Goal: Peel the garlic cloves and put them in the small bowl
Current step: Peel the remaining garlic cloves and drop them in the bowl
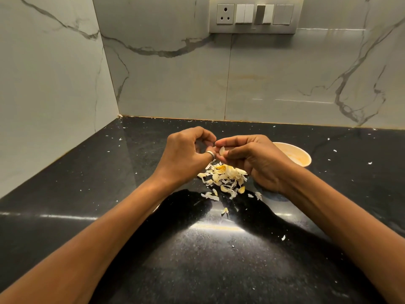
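Both hands meet above the black counter [87,172]. My right hand [256,163] pinches a pale garlic clove [222,150] between thumb and fingers. My left hand [186,154], with a ring on one finger, has its fingertips curled at the same clove, pinching at its skin. Below the hands lies a heap of garlic peels [223,178]. A small cream bowl [300,154] stands on the counter to the right, half hidden behind my right hand; its inside shows a yellowish smear. Whether cloves lie in it cannot be seen.
Small peel flakes are scattered over the counter. Marble walls close the left side and the back; a switch panel [255,15] sits high on the back wall. A bluish object [274,195] peeks out under my right wrist.
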A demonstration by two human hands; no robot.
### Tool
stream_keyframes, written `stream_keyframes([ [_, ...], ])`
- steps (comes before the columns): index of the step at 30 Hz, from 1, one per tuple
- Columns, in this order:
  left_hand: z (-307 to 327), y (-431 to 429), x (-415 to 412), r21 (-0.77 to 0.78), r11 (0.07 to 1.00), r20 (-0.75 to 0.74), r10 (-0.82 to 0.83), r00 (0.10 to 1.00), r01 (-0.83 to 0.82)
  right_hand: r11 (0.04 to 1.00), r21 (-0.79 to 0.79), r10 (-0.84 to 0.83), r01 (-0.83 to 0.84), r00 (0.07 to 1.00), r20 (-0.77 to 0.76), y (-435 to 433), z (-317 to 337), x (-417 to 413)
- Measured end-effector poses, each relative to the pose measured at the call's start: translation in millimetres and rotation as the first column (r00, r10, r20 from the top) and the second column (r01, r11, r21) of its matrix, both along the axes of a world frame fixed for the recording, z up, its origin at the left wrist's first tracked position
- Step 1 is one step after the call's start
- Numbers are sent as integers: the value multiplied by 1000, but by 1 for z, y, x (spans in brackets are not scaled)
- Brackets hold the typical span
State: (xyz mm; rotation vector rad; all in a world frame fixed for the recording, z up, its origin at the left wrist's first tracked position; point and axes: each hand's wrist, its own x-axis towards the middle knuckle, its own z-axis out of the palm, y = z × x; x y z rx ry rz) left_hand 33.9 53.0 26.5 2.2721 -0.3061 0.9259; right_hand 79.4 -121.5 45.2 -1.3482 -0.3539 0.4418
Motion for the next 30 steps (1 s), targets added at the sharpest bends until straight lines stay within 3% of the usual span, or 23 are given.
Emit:
stream_keyframes([
  [16,-3,-8,-2,39,999,-28,5,1000,-4,993,17,-120,120,993,-22,-1,1,-2],
  [25,-4,-10,1,-218,976,-191,-45,981,3,988,62,-141,141,990,-3,0,-1,2],
  [30,-3,-10,1,-360,933,-271,-110,956,6,991,14,-136,135,989,61,1,-4,3],
])
